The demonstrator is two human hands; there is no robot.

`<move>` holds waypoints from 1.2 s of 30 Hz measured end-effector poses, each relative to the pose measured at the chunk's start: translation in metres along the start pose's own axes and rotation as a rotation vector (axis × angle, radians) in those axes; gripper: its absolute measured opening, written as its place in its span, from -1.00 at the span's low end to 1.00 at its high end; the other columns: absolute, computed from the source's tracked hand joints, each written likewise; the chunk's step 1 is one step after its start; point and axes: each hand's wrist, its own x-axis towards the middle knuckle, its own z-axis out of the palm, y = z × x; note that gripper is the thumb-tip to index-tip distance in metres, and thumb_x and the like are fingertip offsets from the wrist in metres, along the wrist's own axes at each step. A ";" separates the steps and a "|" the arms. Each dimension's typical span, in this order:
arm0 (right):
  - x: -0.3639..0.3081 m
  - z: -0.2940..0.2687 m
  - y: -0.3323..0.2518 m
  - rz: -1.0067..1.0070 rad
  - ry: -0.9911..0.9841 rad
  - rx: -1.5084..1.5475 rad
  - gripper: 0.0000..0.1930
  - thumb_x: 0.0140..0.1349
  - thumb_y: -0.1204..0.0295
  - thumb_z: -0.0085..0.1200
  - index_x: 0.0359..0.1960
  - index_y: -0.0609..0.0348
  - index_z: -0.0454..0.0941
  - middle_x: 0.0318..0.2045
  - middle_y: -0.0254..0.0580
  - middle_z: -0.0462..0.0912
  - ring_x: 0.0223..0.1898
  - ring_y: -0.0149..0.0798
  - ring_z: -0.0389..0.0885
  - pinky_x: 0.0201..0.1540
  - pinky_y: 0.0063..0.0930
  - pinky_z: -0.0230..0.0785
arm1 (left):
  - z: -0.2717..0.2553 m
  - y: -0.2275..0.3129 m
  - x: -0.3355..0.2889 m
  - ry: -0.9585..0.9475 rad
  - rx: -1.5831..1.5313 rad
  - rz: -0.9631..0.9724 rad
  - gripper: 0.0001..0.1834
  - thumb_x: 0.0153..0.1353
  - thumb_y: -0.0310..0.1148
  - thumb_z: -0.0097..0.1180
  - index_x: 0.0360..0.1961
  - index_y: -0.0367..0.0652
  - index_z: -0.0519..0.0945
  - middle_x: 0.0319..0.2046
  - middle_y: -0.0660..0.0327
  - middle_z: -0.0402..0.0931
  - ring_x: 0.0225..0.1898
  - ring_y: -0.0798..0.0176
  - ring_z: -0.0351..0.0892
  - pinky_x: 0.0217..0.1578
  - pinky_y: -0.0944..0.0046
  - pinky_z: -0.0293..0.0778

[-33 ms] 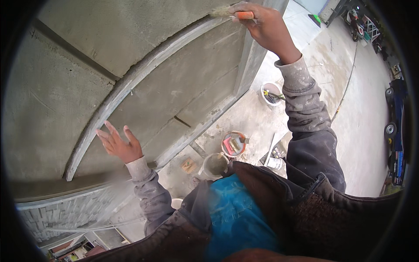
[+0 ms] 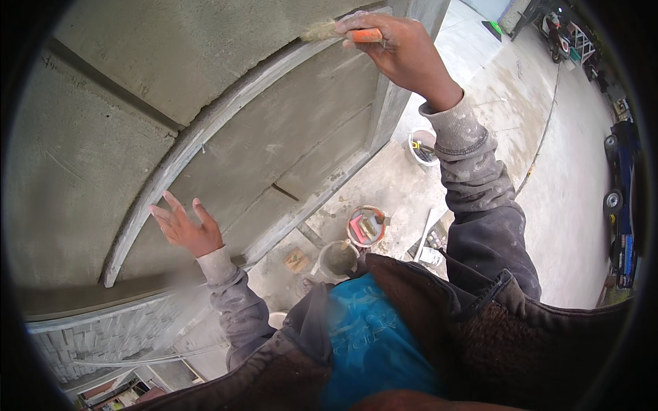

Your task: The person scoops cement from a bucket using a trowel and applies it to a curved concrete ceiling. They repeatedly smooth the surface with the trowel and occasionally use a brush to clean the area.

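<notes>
My right hand (image 2: 401, 55) is closed round a paintbrush with an orange handle (image 2: 364, 35). Its pale bristles (image 2: 319, 31) touch the upper edge of a curved grey strip (image 2: 264, 79), where the strip meets the cement wall (image 2: 164, 61). At the lower left, my left hand (image 2: 185, 226) has its fingers spread, with the fingertips at the lower part of that strip. Nothing is in it. Between the curve and the wall's bottom edge lies a smooth grey panel (image 2: 267, 151).
Below stand a bucket with a pink item and tools in water (image 2: 367, 227), a grey bucket (image 2: 338, 259) and a white bucket with tools (image 2: 423, 147). A long groove (image 2: 110, 85) crosses the wall. Far right are a blue vehicle (image 2: 620, 198) and a motorbike (image 2: 554, 34).
My right hand has moved left and slightly down with the paintbrush, its bristles sliding along the curved strip's edge. My left hand has barely moved.
</notes>
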 end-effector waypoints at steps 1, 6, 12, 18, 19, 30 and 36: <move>0.001 0.017 -0.019 -0.032 -0.006 0.107 -0.79 0.20 0.45 0.23 -0.12 0.05 0.66 -0.20 -0.21 0.73 -0.20 -0.05 0.70 -0.14 -0.28 0.55 | 0.007 0.002 -0.001 -0.001 -0.018 0.011 -0.28 0.37 -0.07 0.07 0.50 0.05 0.18 0.45 -0.35 -0.04 0.47 -0.33 0.00 0.32 -0.30 0.04; 0.001 0.039 -0.019 0.029 -0.085 0.189 -0.78 0.20 0.47 0.25 -0.09 0.03 0.68 -0.11 -0.22 0.73 -0.17 -0.08 0.72 -0.13 -0.32 0.59 | 0.018 -0.007 -0.002 -0.016 0.146 0.021 -0.33 0.45 0.03 -0.10 0.51 0.11 0.16 0.48 -0.29 -0.13 0.47 -0.34 -0.03 0.33 -0.29 0.03; -0.013 -0.012 0.104 0.140 -0.030 -0.148 -0.80 0.26 0.46 0.22 -0.08 0.03 0.67 -0.19 -0.16 0.75 -0.23 -0.11 0.74 -0.15 -0.35 0.58 | 0.020 0.003 0.003 -0.013 0.273 0.068 -0.34 0.46 0.07 -0.14 0.51 0.16 0.16 0.47 -0.29 -0.09 0.43 -0.36 0.09 0.27 -0.28 0.15; 0.000 -0.043 0.110 0.199 -0.093 -0.229 -0.87 0.36 0.44 0.04 -0.23 0.17 0.64 -0.35 0.02 0.66 -0.26 0.13 0.65 -0.21 -0.22 0.49 | 0.021 -0.003 0.001 -0.052 0.346 0.049 -0.33 0.45 0.09 -0.14 0.51 0.19 0.13 0.45 -0.32 -0.07 0.44 -0.33 0.06 0.28 -0.25 0.13; -0.001 -0.044 0.097 0.111 -0.043 -0.136 -0.80 0.42 0.36 -0.02 -0.22 0.15 0.64 -0.35 0.03 0.66 -0.26 0.12 0.65 -0.21 -0.22 0.48 | 0.020 -0.003 0.000 -0.056 0.364 0.051 -0.33 0.46 0.09 -0.16 0.51 0.17 0.13 0.48 -0.29 -0.11 0.44 -0.32 0.07 0.28 -0.24 0.15; 0.014 -0.036 0.093 0.130 -0.080 -0.251 -0.75 0.43 0.32 -0.08 -0.34 0.17 0.56 -0.40 0.07 0.63 -0.29 0.21 0.60 -0.26 -0.09 0.43 | 0.017 0.000 0.002 -0.108 0.261 0.018 -0.31 0.45 0.09 -0.12 0.52 0.18 0.10 0.47 -0.31 -0.10 0.50 -0.29 -0.13 0.32 -0.32 -0.02; 0.012 -0.012 0.111 0.109 -0.054 -0.318 -0.86 0.37 0.41 -0.06 -0.33 0.14 0.50 -0.45 0.09 0.60 -0.31 0.20 0.60 -0.27 -0.03 0.41 | 0.024 0.003 0.001 -0.131 0.269 -0.021 -0.28 0.43 0.08 -0.07 0.53 0.18 0.09 0.45 -0.30 -0.08 0.49 -0.32 -0.12 0.30 -0.36 -0.02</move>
